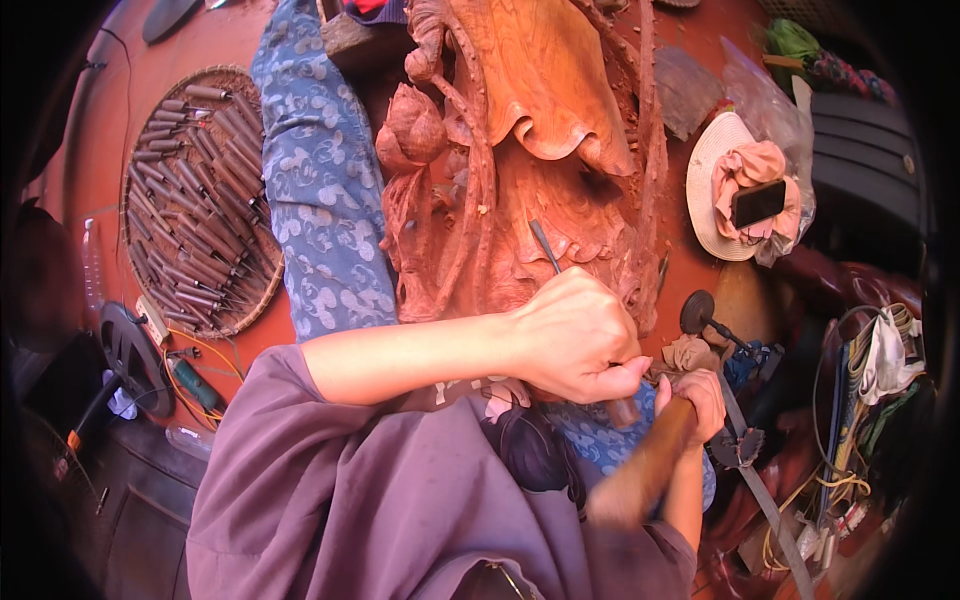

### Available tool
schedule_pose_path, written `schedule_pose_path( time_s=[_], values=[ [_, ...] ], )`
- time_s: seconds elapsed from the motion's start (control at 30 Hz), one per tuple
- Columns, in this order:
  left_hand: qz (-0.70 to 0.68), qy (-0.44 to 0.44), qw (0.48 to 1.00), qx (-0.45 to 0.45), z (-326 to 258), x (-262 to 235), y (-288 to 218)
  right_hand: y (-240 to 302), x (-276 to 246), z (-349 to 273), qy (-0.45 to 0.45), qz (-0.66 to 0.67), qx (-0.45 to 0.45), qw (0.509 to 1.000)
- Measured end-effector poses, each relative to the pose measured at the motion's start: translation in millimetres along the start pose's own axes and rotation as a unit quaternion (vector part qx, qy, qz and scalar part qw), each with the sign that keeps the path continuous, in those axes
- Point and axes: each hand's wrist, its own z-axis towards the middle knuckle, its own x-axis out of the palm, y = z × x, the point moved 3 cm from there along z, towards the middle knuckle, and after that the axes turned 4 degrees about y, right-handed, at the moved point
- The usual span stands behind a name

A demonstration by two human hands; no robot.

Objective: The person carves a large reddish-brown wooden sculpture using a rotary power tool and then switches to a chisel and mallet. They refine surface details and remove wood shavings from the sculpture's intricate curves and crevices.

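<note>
My left hand (pixel 575 335) is closed around the handle of a carving chisel (pixel 543 243). The chisel's metal blade slants up to the left, onto the lower part of a reddish wood carving (pixel 560 75) with leaf, stem and bud shapes. Whether the tip bites into the wood cannot be made out. The handle's butt end shows below the fist. Just right of it, my right hand (pixel 697 405) grips a wooden mallet (pixel 650 460), which is blurred and angled down to the left. A gap separates the mallet from the chisel handle.
At left, a round woven tray (pixel 135 265) holds many wooden-handled chisels. My blue patterned trouser leg (pixel 325 180) lies between it and the carving. To the right are a straw hat (pixel 705 190) with a phone (pixel 758 204) on it, and cluttered cords (pixel 850 485). A green power tool (pixel 195 383) lies lower left.
</note>
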Motion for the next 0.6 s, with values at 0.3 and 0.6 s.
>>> schedule_pose_path(
  time_s=[0.3, 0.6],
  values=[
    [0.010, 0.009, 1.000, 0.006, -1.5, -2.2, 1.7, 0.2, -14.1, 11.0, 0.039, -0.041, -0.026, 0.998],
    [0.017, 0.028, 0.999, 0.009, -1.0, -3.6, 4.1, -17.1, -16.6, 5.6, 0.081, -0.071, -0.040, 0.993]
  ],
)
